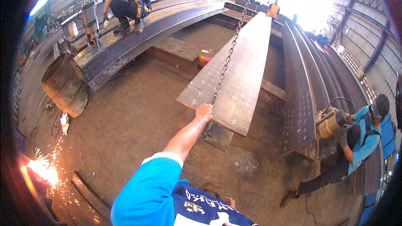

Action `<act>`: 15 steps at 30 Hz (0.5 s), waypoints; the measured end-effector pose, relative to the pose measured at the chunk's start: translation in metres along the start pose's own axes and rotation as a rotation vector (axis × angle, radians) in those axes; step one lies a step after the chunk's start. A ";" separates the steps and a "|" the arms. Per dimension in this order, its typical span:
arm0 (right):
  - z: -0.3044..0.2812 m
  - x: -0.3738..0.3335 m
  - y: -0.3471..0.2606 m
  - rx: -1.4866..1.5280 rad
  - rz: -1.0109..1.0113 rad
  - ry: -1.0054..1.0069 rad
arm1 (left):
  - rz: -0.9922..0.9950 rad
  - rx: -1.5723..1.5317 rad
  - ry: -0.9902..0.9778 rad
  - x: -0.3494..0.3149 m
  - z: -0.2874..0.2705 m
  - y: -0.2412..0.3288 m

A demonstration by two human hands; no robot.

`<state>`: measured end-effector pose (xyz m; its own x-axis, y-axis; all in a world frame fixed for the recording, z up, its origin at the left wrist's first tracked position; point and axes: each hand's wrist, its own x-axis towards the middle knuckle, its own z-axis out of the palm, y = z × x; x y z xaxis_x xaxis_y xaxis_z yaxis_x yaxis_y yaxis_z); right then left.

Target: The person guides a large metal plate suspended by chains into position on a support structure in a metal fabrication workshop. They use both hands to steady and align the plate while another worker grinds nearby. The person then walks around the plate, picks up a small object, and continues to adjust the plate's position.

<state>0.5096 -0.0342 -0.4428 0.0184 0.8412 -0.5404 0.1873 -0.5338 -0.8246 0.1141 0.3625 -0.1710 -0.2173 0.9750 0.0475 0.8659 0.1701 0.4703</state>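
My left arm stretches forward, and my left hand (204, 112) is closed around the lower end of a hanging steel chain (228, 56). That fist is at the near edge of a long, flat steel beam (247, 65) marked with white chalk circles and lines. Just under the fist, a dark metal piece shows at the beam's end, but its shape is unclear. Only a small part of my right hand (230, 202) appears, low beside my blue shirt, apart from the beam. Its fingers are mostly hidden.
Sparks (46, 171) spray at lower left. A rusty drum (67, 86) stands beneath another beam (121, 42), where a person (132, 4) squats near a drilling machine (90, 21). At right, a person (364, 129) handles a yellowish machine (328, 123) against stacked beams (299, 109). Someone in orange (273, 10) stands beyond.
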 end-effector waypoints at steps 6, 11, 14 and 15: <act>-0.008 0.014 0.030 -0.002 -0.046 0.065 | -0.006 0.029 -0.047 0.000 -0.005 0.002; -0.012 0.029 0.048 0.185 0.104 0.008 | 0.053 0.015 0.003 -0.002 -0.003 -0.001; -0.009 0.021 0.042 0.140 0.118 0.081 | 0.064 0.039 0.041 -0.002 0.004 -0.003; -0.008 0.015 0.037 0.114 0.124 0.070 | 0.046 0.074 0.031 -0.001 0.007 -0.003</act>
<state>0.5248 -0.0403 -0.4799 0.1038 0.7700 -0.6296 0.0668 -0.6370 -0.7680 0.1146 0.3620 -0.1786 -0.1894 0.9773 0.0948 0.9060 0.1366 0.4007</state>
